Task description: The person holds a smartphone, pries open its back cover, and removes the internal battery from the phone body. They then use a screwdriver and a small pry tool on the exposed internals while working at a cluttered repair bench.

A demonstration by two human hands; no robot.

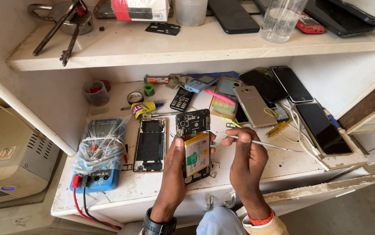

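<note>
A: We start with the biggest things; the white workbench [152, 185] carries everything, and a shelf [161, 48] runs above it with a clear plastic cup [281, 19] and dark phones; what do we see at the left edge?

B: We see a blue multimeter [98, 156] wrapped in clear plastic, its red and black leads hanging off the front; just to its right lies an emptied phone back frame [149, 145]; at the far right a black smartphone [322, 129] lies face up, with a gold phone [253, 105] further back.

A: And in the middle?

B: We find the opened phone [195, 146], back cover off, circuit board at the top and yellow-labelled battery below, tilted up off the bench; our left hand [175, 167] is closed around its left edge, thumb on the battery's side.

A: The other hand?

B: Our right hand [246, 159] is pinched shut on thin metal tweezers [248, 140]; the tips point left and reach the phone's right edge, near where board meets battery; whether they touch we cannot tell.
</note>
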